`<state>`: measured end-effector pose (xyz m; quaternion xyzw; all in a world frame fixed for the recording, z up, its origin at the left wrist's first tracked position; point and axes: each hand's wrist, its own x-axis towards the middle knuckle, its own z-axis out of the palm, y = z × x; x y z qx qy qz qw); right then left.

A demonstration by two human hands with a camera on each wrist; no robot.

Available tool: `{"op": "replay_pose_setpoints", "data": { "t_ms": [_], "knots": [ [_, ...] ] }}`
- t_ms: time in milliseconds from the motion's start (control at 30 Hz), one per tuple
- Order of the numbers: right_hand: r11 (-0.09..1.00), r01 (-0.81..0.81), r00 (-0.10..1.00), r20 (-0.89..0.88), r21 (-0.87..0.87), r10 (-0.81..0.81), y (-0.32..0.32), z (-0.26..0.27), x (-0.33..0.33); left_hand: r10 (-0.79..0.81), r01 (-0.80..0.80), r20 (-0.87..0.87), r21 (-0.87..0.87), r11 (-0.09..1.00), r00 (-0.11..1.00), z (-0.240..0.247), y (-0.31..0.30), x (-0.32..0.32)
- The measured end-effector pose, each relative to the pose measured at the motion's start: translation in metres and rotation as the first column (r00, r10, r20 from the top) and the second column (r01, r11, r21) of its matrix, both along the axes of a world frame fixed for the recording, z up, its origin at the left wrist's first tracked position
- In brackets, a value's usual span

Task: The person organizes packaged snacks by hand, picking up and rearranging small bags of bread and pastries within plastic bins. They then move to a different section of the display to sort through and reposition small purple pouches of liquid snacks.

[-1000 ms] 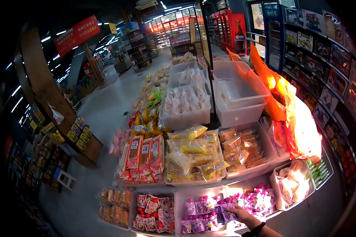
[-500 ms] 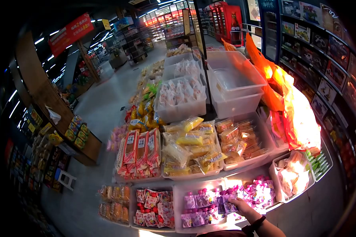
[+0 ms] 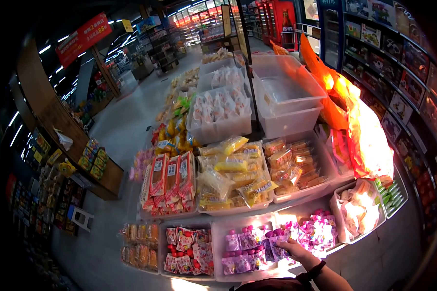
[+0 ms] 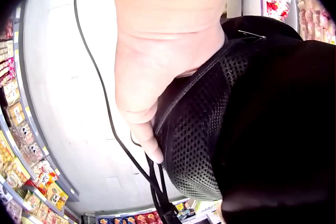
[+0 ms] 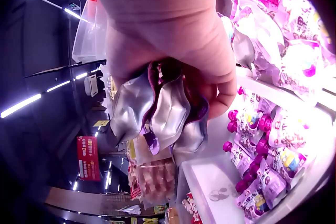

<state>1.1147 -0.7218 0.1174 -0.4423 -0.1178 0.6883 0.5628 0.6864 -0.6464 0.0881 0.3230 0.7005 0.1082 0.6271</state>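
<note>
- The red banner reads 每周2会员日, with 88折 on its lower line; the lettering on the red fridge is too small to make out.
- The purple pouches carry white print and a small cartoon figure, some washed out by sunlight.
- The right hand has its fingers curled round a few held pouches; three silver ends show in the right wrist view.
- The left hand lies against black mesh fabric, most of its fingers hidden; whether it grips cannot be told.
- Three long red packs, each with a white label, lie on top of their basket; two clear tubs are stacked behind.
- The held pouches hang over the front row, by the right edge of the purple pouches' bin, with another purple heap just beyond.
- Left of that bin stands one of red pouches.
- Grey floor runs open along the display's left side.
</note>
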Motion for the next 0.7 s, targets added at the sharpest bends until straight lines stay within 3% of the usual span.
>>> {"op": "replay_pose_setpoints", "data": {
  "t_ms": [233, 300, 333, 367, 400, 433, 467, 500, 533, 567, 633, 700],
  "knots": [
    [0.997, -0.068, 0.996, 0.057, -0.044, 0.07, -0.01, 0.014, 0.016, -0.12, 0.12, 0.007, -0.137, 0.983, 0.993, 0.006, -0.035, -0.043],
    [0.995, -0.061, 0.998, 0.018, -0.075, 0.063, -0.012, 0.023, 0.02, -0.314, 0.317, 0.068, -0.348, 0.882, 0.947, 0.02, -0.062, -0.088],
    [0.988, -0.063, 0.996, 0.047, -0.14, 0.07, -0.02, 0.006, 0.029, -0.45, 0.473, 0.167, -0.46, 0.752, 0.877, 0.036, -0.071, -0.104],
    [0.987, -0.051, 0.996, 0.065, -0.155, 0.062, -0.022, 0.005, 0.031, -0.53, 0.58, 0.245, -0.453, 0.677, 0.812, 0.049, -0.068, -0.109],
    [0.985, -0.035, 0.996, 0.079, -0.171, 0.049, -0.025, 0.008, 0.029, -0.575, 0.646, 0.294, -0.351, 0.678, 0.764, 0.068, -0.062, -0.103],
    [0.98, -0.016, 0.996, 0.079, -0.196, 0.032, -0.026, 0.014, 0.027, -0.674, 0.667, -0.009, 0.157, 0.728, 0.738, 0.07, -0.035, -0.083],
    [0.995, -0.02, 1.0, 0.023, -0.098, 0.022, -0.026, 0.021, 0.025, -0.658, 0.615, -0.067, 0.437, 0.656, 0.75, 0.139, -0.008, 0.005],
    [0.996, -0.014, 0.999, 0.033, -0.086, 0.017, -0.027, 0.02, 0.023, -0.676, 0.514, 0.038, 0.619, 0.594, 0.736, 0.119, 0.016, 0.035],
    [0.997, -0.01, 0.999, 0.045, -0.073, 0.014, -0.028, 0.019, 0.022, -0.736, 0.632, -0.025, 0.533, 0.563, 0.677, 0.104, 0.037, 0.059],
    [0.998, -0.014, 0.998, 0.053, -0.066, 0.018, -0.029, 0.02, 0.021, -0.778, 0.69, -0.105, 0.545, 0.476, 0.62, 0.116, 0.052, 0.105],
    [0.998, -0.014, 0.993, 0.115, -0.055, 0.02, -0.029, 0.025, 0.022, -0.867, 0.822, -0.225, 0.486, 0.297, 0.445, 0.086, 0.073, 0.172],
    [0.998, 0.002, 0.987, 0.158, -0.057, 0.007, -0.031, 0.035, 0.022, -0.831, 0.759, -0.503, 0.63, -0.166, 0.236, 0.02, 0.085, 0.217]
  ]
}}
